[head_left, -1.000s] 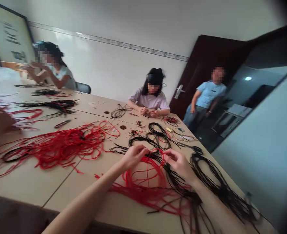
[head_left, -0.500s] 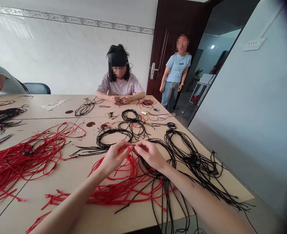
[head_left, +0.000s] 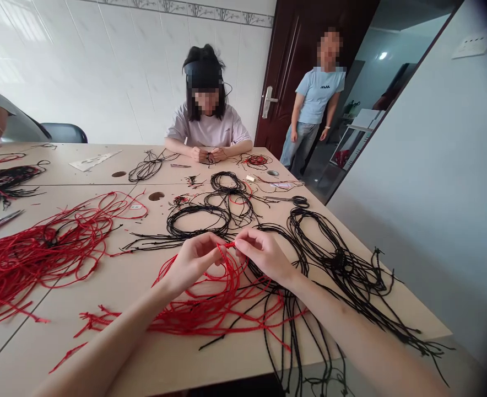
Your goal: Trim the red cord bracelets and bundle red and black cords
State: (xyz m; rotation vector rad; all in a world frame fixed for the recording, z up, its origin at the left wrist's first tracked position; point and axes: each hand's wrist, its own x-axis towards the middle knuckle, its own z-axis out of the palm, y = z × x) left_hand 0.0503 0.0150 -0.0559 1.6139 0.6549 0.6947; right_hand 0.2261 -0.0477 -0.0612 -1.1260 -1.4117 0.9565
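Between my fingertips a short stretch of red cord [head_left: 230, 245] is held level above the table. My left hand [head_left: 194, 259] pinches it at one end, thumb against fingers. At the other end, my right hand [head_left: 264, 255] pinches it too. Below my hands lies a loose bundle of red cords [head_left: 198, 320], with strands running up towards my left fingers. A coil of black cords [head_left: 297, 259] lies under and beside my right hand, its ends hanging over the table's front edge. Just beyond my left hand rests another black coil [head_left: 198, 221].
A large red cord heap [head_left: 61, 248] covers the table's left. Black bundles [head_left: 338, 259] lie on the right, scissors [head_left: 295, 201] behind them. Across the table a seated person [head_left: 208, 121] handles dark cord. Another person [head_left: 315, 105] stands by the door [head_left: 301, 49].
My hands have drawn slightly apart, so the red cord between them now shows. The camera view has tilted down a little. The standing person leans more to one side.
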